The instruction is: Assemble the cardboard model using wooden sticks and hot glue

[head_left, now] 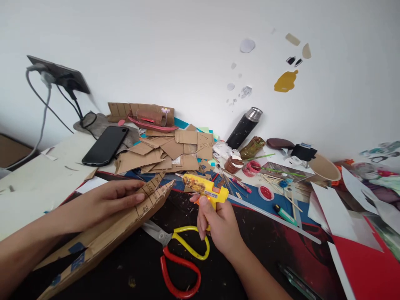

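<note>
My right hand is wrapped round the handle of a yellow glue gun, its nozzle pointing left toward a long folded cardboard piece. A clear glue stick sticks far out of the gun's back. My left hand grips the cardboard piece, fingers behind and thumb on the near side. That piece runs from the lower left to a pointed, split end near the nozzle; nozzle and cardboard look apart. Below both hands lie scissors with one yellow and one red handle, blades partly hidden under the cardboard.
Cardboard scraps pile up behind, with a small cardboard boat beyond them. A black phone lies left. Paint pots, a thermos and a green utility knife stand or lie right. Red paper covers the right edge.
</note>
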Demonstrator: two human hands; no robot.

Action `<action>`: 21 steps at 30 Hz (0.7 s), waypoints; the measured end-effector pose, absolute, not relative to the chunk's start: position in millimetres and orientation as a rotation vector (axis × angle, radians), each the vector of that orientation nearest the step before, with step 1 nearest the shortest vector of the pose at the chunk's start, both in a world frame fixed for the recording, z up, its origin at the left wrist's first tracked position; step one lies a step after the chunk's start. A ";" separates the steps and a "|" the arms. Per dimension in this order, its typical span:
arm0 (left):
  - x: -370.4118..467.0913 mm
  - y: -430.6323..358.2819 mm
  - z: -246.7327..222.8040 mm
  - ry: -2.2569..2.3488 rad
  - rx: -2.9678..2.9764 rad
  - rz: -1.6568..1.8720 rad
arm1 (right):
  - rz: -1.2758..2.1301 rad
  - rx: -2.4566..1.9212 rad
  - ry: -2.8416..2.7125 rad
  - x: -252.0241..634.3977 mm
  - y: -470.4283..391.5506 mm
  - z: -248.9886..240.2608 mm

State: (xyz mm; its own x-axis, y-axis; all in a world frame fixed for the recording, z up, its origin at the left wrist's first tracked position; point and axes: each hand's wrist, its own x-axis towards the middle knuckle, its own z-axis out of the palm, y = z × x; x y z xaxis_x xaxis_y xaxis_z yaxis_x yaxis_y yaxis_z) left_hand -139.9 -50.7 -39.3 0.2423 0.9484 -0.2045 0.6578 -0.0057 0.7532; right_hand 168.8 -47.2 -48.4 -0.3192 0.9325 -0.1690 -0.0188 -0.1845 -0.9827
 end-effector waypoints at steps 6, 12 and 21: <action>-135.9 -51.4 -38.5 1.338 1.567 0.480 | 1.657 -1.199 -1.273 168.0 -46.0 -51.7; -127.7 -52.0 -29.2 1.226 1.470 0.493 | 1.751 -1.234 -1.250 164.9 -50.2 -57.1; -124.9 -51.7 -32.3 1.256 1.440 0.514 | 1.770 -1.232 -1.264 163.6 -53.4 -57.8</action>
State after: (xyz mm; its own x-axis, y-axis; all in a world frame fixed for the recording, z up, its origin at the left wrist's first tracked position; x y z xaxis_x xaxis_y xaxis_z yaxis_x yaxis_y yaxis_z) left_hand -124.9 -51.7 -32.3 0.3429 0.8837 -0.3187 0.4067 0.1662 0.8983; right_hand 163.6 -53.4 -57.8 -0.3637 0.8727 -0.3258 0.0247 -0.3406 -0.9399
